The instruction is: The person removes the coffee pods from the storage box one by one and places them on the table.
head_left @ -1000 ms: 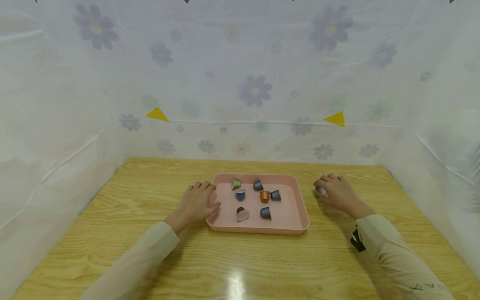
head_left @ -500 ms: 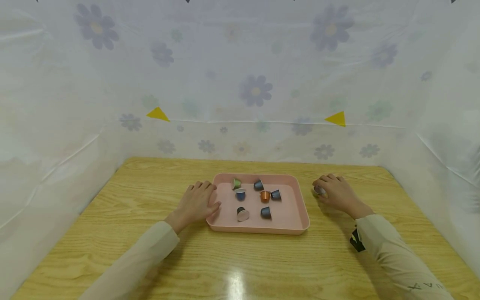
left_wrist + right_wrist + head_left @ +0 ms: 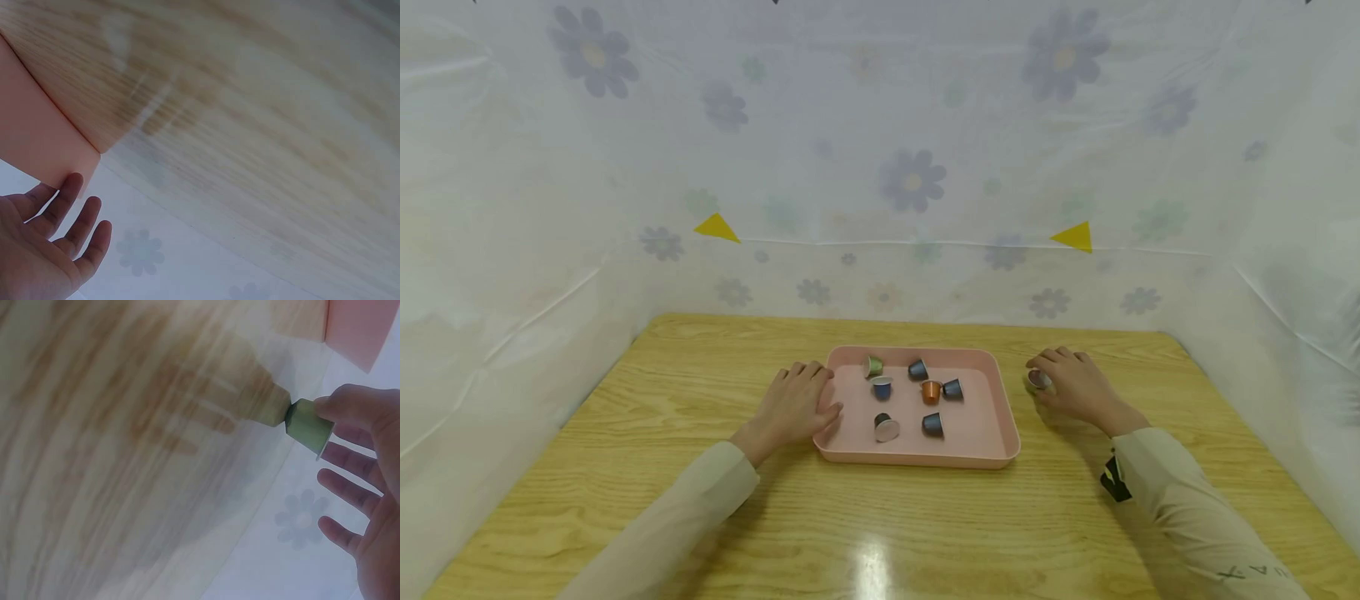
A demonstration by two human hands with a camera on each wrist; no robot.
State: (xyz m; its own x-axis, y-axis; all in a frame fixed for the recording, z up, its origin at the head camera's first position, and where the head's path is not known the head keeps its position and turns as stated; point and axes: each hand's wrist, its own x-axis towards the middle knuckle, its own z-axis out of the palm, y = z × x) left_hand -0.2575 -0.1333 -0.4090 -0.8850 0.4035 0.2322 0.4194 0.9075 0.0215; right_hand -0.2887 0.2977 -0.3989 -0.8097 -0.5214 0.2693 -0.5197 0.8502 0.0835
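Observation:
My right hand (image 3: 1077,387) pinches a green coffee capsule (image 3: 309,427) between thumb and index finger, right of the tray. The capsule's narrow end meets its own reflection on the tabletop; its other fingers spread loosely apart. In the head view only the capsule's silvery lid (image 3: 1039,380) shows under the fingers. My left hand (image 3: 787,406) lies at the left rim of a pink tray (image 3: 977,442), fingers relaxed, fingertips at the wall and thumb over the edge. Inside the tray lie a green capsule (image 3: 873,367), an orange capsule (image 3: 931,392), a blue capsule (image 3: 882,388) and several dark ones.
The wooden table (image 3: 775,517) is glossy and mirrors the hands. White flowered sheeting (image 3: 820,150) closes off its back and both sides. Two yellow triangles (image 3: 1072,237) mark the back sheet. A black item (image 3: 1115,481) sits at the right cuff.
Nearly nothing differs. The capsule in my right hand shifts very slightly in tilt; my left hand stays at the tray rim and the tray's capsules stay where they were.

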